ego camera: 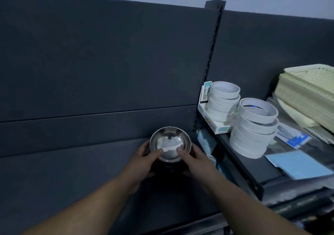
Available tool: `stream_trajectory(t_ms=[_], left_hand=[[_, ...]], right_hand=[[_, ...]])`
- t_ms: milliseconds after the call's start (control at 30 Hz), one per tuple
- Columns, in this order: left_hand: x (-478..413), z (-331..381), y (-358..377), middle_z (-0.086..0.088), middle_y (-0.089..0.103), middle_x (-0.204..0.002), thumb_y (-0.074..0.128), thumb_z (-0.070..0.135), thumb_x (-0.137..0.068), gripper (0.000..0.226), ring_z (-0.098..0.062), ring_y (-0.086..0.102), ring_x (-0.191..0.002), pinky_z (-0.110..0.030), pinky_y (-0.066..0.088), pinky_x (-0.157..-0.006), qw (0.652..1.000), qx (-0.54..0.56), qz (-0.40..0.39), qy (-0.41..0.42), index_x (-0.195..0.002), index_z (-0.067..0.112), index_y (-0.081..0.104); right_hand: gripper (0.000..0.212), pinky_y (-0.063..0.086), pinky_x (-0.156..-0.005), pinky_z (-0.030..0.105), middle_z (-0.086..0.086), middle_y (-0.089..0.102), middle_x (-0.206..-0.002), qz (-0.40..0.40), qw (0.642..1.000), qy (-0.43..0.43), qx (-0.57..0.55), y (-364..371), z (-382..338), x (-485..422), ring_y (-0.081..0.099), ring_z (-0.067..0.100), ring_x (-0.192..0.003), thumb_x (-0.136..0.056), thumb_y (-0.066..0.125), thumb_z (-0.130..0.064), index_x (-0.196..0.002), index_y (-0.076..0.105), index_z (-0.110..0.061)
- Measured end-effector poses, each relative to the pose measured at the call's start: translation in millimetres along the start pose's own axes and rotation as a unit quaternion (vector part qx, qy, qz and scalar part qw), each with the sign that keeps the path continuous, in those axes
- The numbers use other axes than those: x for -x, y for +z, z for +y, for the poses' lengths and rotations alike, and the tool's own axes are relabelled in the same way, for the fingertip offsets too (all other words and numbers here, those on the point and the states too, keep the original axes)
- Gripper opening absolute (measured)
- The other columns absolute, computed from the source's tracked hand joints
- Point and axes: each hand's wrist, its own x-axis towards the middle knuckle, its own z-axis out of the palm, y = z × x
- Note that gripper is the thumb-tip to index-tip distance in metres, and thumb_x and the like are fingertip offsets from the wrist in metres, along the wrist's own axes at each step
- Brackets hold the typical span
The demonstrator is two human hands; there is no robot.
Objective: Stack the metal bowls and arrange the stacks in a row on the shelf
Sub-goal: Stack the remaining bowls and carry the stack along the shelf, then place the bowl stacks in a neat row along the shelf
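Both hands cup the metal bowl (170, 144) from either side over the dark shelf (72, 171). The left hand (142, 159) and right hand (194, 159) each press 1 thumb on its near rim, fingers curled round its outer wall

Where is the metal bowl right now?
In the head view the metal bowl sits low and centre, held between the left hand and right hand, in front of the dark back panel and left of the tape roll stacks.
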Motion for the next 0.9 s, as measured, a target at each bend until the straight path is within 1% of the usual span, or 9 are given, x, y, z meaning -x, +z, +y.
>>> stream_trajectory(t_ms=[133, 233, 267, 367, 467, 567, 700, 800, 900], left_hand=[[-9, -2, -2, 0.004, 0.069, -0.114, 0.062, 0.029, -0.09, 0.039, -0.016, 0.067, -0.101, -0.027, 0.051, -0.067, 0.998, 0.035, 0.042, -0.005, -0.125, 0.039, 0.049], [-20, -4, -11, 0.006, 0.069, -0.116, 0.065, 0.03, -0.088, 0.05, -0.018, 0.065, -0.108, -0.039, 0.054, -0.089, 0.997, 0.045, 0.056, 0.003, -0.132, 0.041, 0.046], [-23, -5, -13, 0.006, 0.069, -0.118, 0.066, 0.031, -0.087, 0.053, -0.019, 0.065, -0.11, -0.042, 0.052, -0.094, 0.997, 0.051, 0.064, 0.004, -0.134, 0.041, 0.044], [-25, -4, -18, 0.004, 0.065, -0.124, 0.067, 0.032, -0.086, 0.059, -0.018, 0.065, -0.109, -0.035, 0.053, -0.09, 0.995, 0.059, 0.08, 0.012, -0.138, 0.037, 0.039], [-18, -5, -25, 0.001, 0.054, -0.139, 0.072, 0.047, -0.077, 0.083, -0.017, 0.058, -0.118, -0.041, 0.046, -0.104, 0.995, 0.054, 0.087, 0.013, -0.146, 0.035, 0.028], [4, -14, -42, 0.004, 0.042, -0.147, 0.066, 0.05, -0.082, 0.078, -0.013, 0.044, -0.131, -0.038, 0.035, -0.113, 0.994, -0.012, 0.111, 0.016, -0.148, 0.031, 0.028], [45, -27, -83, 0.004, 0.041, -0.148, 0.062, 0.047, -0.086, 0.069, -0.013, 0.042, -0.134, -0.028, 0.033, -0.111, 0.976, -0.157, 0.147, 0.025, -0.146, 0.029, 0.033], [83, -34, -130, 0.0, 0.037, -0.151, 0.061, 0.046, -0.088, 0.07, -0.017, 0.036, -0.138, -0.024, 0.028, -0.113, 0.94, -0.285, 0.182, 0.036, -0.148, 0.025, 0.03], [131, -40, -191, -0.003, 0.029, -0.154, 0.057, 0.05, -0.088, 0.074, -0.019, 0.028, -0.142, -0.022, 0.021, -0.114, 0.895, -0.39, 0.211, 0.046, -0.15, 0.025, 0.025]], right_hand=[[0.072, 0.053, -0.096, 0.041, -0.016, 0.067, -0.118, -0.05, 0.998, -0.023, 0.012, 8, 5, -24, 0.063, 0.009, -0.11, -0.054, 0.08, -0.066, -0.119, 0.054, -0.054], [0.092, 0.05, -0.1, 0.042, -0.015, 0.063, -0.125, -0.067, 0.997, -0.036, 0.031, 19, 11, -41, 0.059, 0.011, -0.116, -0.042, 0.081, -0.074, -0.125, 0.047, -0.055], [0.094, 0.05, -0.1, 0.043, -0.014, 0.063, -0.126, -0.064, 0.997, -0.04, 0.035, 22, 13, -47, 0.059, 0.012, -0.117, -0.042, 0.08, -0.075, -0.127, 0.047, -0.053], [0.095, 0.048, -0.102, 0.04, -0.014, 0.063, -0.126, -0.045, 0.996, -0.056, 0.051, 31, 16, -54, 0.058, 0.009, -0.118, -0.046, 0.08, -0.072, -0.132, 0.047, -0.046], [0.09, 0.046, -0.102, 0.031, -0.014, 0.062, -0.126, -0.021, 0.998, -0.049, 0.033, 36, 21, -41, 0.057, 0.005, -0.116, -0.055, 0.084, -0.055, -0.135, 0.047, -0.035], [0.087, 0.048, -0.095, 0.026, -0.009, 0.067, -0.118, 0.025, 0.999, -0.025, 0.036, 46, 37, -17, 0.062, 0.005, -0.107, -0.055, 0.087, -0.047, -0.13, 0.051, -0.022], [0.055, 0.043, -0.084, 0.025, 0.001, 0.065, -0.103, 0.109, 0.983, -0.01, 0.147, 74, 50, 18, 0.06, 0.016, -0.096, -0.067, 0.086, -0.035, -0.109, 0.057, -0.014], [0.042, 0.044, -0.086, 0.026, 0.003, 0.065, -0.107, 0.062, 0.969, -0.051, 0.234, 117, 46, 40, 0.06, 0.019, -0.102, -0.07, 0.082, -0.037, -0.1, 0.058, -0.022], [0.055, 0.041, -0.092, 0.022, -0.002, 0.056, -0.123, -0.041, 0.941, -0.092, 0.322, 180, 33, 72, 0.054, 0.014, -0.112, -0.075, 0.076, -0.045, -0.119, 0.055, -0.021]])
